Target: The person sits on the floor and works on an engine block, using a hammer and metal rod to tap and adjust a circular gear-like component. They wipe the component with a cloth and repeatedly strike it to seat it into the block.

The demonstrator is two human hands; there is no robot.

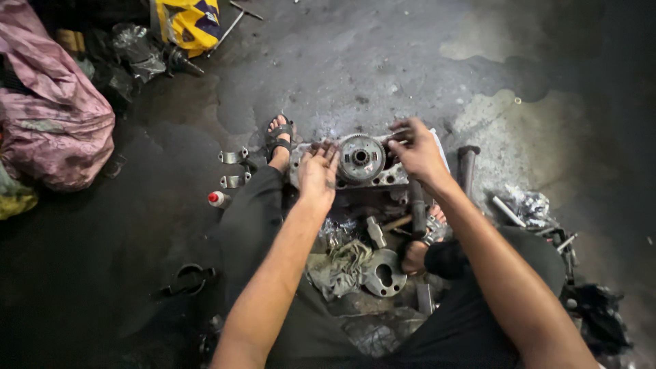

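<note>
The metal engine casing [362,164] lay between both hands, the left hand [318,174] resting open on its left edge, the right hand [418,152] gripping its right edge.

Crumpled yellow printed bag [188,24], floor's top-left.

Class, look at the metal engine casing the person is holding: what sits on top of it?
A round toothed gear sits on top of the engine casing. The left hand and right hand rest on its ends, hiding those parts; what lies underneath cannot be seen.
</note>
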